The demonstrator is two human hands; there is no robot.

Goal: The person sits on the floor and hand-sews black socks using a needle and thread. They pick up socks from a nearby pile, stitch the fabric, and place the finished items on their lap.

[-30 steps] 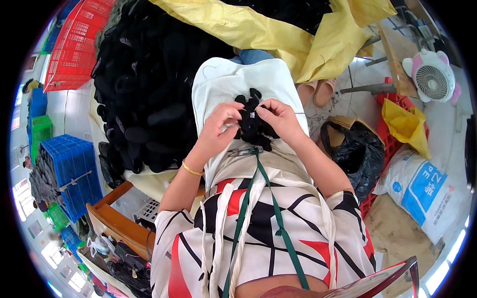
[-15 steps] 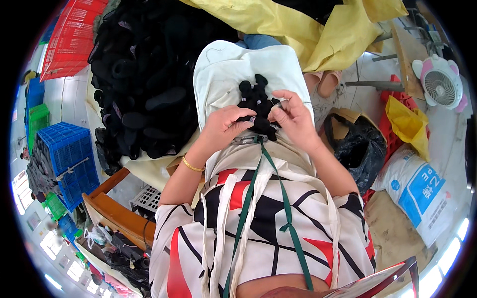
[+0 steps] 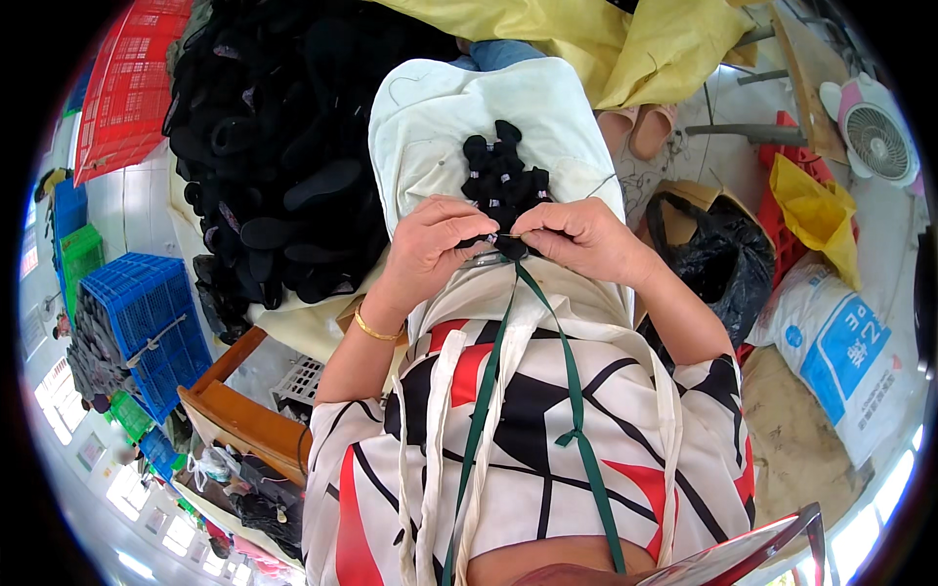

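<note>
My left hand (image 3: pixel 437 237) is closed, its thumb and fingers pinching a small black fabric piece (image 3: pixel 476 243) with a pale band. From the other side my right hand (image 3: pixel 578 237) pinches a thin, needle-like sliver (image 3: pixel 509 235) that points at this piece. Its exact kind is too small to tell. Just beyond my fingertips, several small black bundles (image 3: pixel 502 176) with pale bands lie in a cluster on the white cloth (image 3: pixel 430 117) over my lap. Green tie strings (image 3: pixel 532 285) hang from my waist up over my patterned top.
A large heap of black slipper-like pieces (image 3: pixel 283 195) rises on the left. Beyond it stand a red crate (image 3: pixel 127 88) and a blue crate (image 3: pixel 147 313). At right are a black plastic bag (image 3: pixel 728 259), a white sack (image 3: pixel 831 342), a small fan (image 3: pixel 873 132) and pink slippers (image 3: pixel 650 129).
My right hand has come down and inward, meeting the left at the black piece. The sliver now spans the gap between them. The whole view has shifted slightly.
</note>
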